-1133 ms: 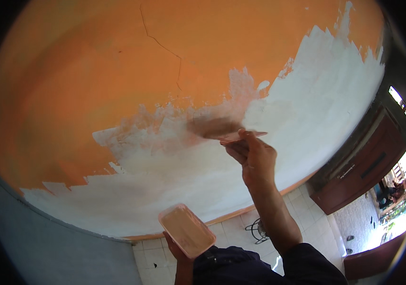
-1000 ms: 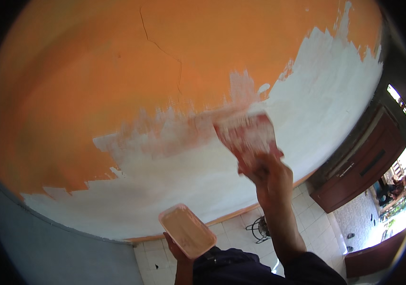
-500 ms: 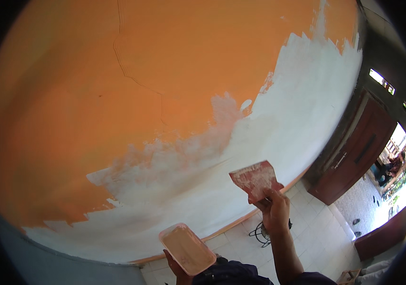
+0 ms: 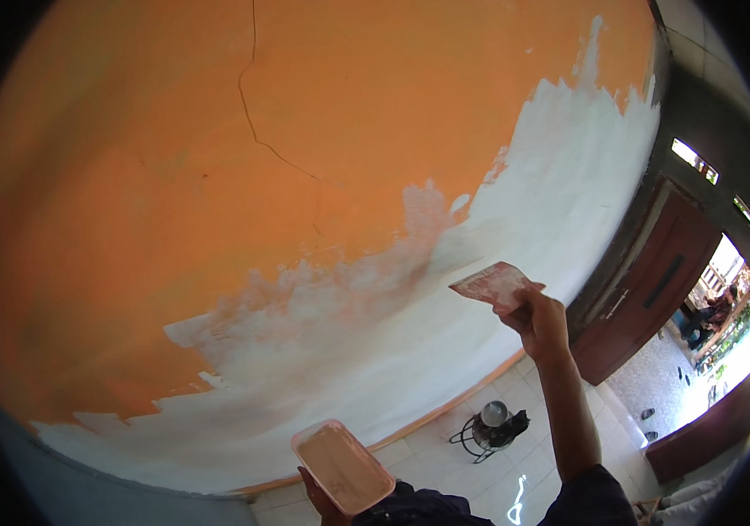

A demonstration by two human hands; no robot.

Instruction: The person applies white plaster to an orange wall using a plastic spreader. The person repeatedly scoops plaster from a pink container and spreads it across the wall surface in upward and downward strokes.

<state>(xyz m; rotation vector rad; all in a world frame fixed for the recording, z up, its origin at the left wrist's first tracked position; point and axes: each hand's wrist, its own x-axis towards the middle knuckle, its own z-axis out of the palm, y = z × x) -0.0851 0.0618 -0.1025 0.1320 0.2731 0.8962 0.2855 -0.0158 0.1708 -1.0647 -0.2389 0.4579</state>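
Note:
My right hand is raised with its arm stretched out, gripping a flat reddish putty scraper smeared with pale material. In the picture its blade overlaps the white-coated part of the wall; I cannot tell whether it touches. Low in front of me, my left hand holds a shallow rectangular pinkish tub from its left side. Smooth beige-pink putty lies inside the tub. Above the white coat, the wall is orange, with a thin crack line and blotchy, thinly smeared patches along the border.
On the tiled floor by the wall, a metal stool carries a silvery bowl and something black. Farther right stands a dark red-brown door. Through the doorway a person sits outside, and footwear lies on the ground.
My right hand has moved up and to the right, and the scraper has tilted to a narrower angle. More of the stool and bowl shows now. The left hand and tub have barely shifted.

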